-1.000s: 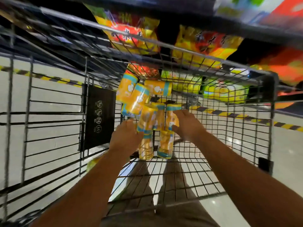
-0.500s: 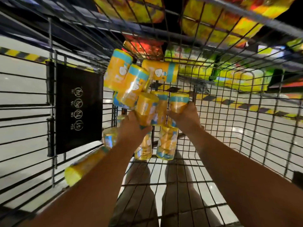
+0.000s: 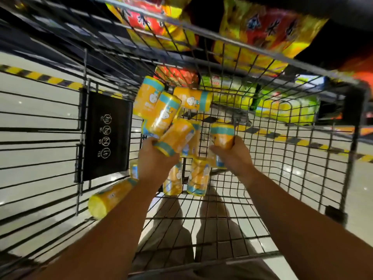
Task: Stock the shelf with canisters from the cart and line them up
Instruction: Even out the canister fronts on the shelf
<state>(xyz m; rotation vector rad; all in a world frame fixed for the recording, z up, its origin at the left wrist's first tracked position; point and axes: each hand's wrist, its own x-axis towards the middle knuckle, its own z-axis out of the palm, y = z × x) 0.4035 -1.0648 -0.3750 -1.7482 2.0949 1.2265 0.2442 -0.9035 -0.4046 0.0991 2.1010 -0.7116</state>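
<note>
L grip point(image 3: 155, 161), R grip point(image 3: 232, 156): cartoon-label canisters point(image 3: 176, 136)

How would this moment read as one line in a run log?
stage: picking from cart | left hand: grips tilted canister | right hand: grips second canister | other canisters: loose in cart

The pale floor point(image 3: 359, 209) is bright and glossy and catches small white glints from lamps overhead, while the space behind the snack bags point(image 3: 262, 33) sinks into black. Those bags and the cart point(image 3: 40, 129) wires on the left smear with motion blur. The wide lens bows the wires toward the edges. The canisters point(image 3: 167, 114) shine with streaky glare, and the forearms point(image 3: 113, 235) nearest the lens look soft.
</note>
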